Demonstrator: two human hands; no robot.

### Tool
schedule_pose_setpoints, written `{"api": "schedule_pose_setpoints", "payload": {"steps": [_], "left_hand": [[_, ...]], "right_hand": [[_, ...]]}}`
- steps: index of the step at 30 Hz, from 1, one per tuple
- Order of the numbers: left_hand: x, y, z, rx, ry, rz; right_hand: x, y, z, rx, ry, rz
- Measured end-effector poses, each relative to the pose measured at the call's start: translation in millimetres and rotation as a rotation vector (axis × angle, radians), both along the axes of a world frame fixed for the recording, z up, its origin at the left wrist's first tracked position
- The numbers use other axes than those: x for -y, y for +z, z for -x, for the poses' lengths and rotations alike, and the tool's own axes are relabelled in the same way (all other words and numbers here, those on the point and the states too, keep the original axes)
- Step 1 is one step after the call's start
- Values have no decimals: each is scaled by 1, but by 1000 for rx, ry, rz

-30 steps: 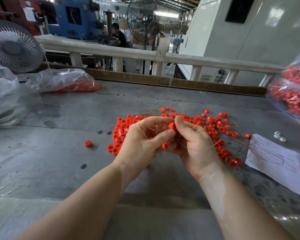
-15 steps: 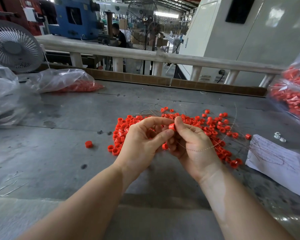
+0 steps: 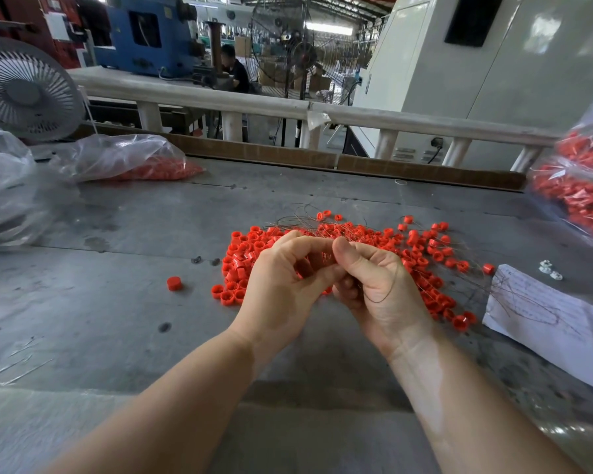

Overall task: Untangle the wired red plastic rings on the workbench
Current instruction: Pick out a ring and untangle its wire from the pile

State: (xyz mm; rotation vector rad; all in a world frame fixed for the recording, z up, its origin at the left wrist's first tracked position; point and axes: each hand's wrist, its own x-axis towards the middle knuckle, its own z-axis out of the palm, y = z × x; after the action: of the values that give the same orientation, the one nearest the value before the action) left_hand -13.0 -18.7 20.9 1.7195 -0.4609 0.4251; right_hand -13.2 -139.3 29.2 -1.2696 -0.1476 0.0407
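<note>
Two hands meet over a heap of wired red rings on a grey workbench.

The left hand (image 3: 281,285) and right hand (image 3: 377,285) are curled fingertip to fingertip, pinching thin wire (image 3: 380,295) that loops across the right palm; whether a ring sits between the fingers cannot be told, since the thumbs hide it. Behind and beneath them the red rings (image 3: 418,254) spread in a band running left to right, partly covered by the hands, with wire strands trailing toward the far side and right. One loose ring (image 3: 174,283) lies apart to the left, on bare workbench (image 3: 117,319). A sheet of paper (image 3: 555,319) is cut off at the right edge. Farther back, bags of red parts lie left (image 3: 127,159) and right (image 3: 582,186), the right one cropped.
</note>
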Motion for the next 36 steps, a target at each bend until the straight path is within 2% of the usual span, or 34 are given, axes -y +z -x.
{"api": "schedule_pose_setpoints", "payload": {"steps": [6, 14, 22, 29, 36], "left_hand": [[0, 2, 2, -11, 0, -29], [1, 6, 4, -121, -105, 135], [0, 4, 3, -155, -126, 205], [0, 5, 4, -217, -220, 332], [0, 5, 4, -214, -241, 348]], "right_hand": [[-1, -2, 1, -17, -14, -30], [-1, -3, -1, -122, 37, -159], [-3, -2, -1, -102, 72, -117], [-3, 1, 0, -179, 79, -171], [-2, 1, 1, -176, 95, -207]]}}
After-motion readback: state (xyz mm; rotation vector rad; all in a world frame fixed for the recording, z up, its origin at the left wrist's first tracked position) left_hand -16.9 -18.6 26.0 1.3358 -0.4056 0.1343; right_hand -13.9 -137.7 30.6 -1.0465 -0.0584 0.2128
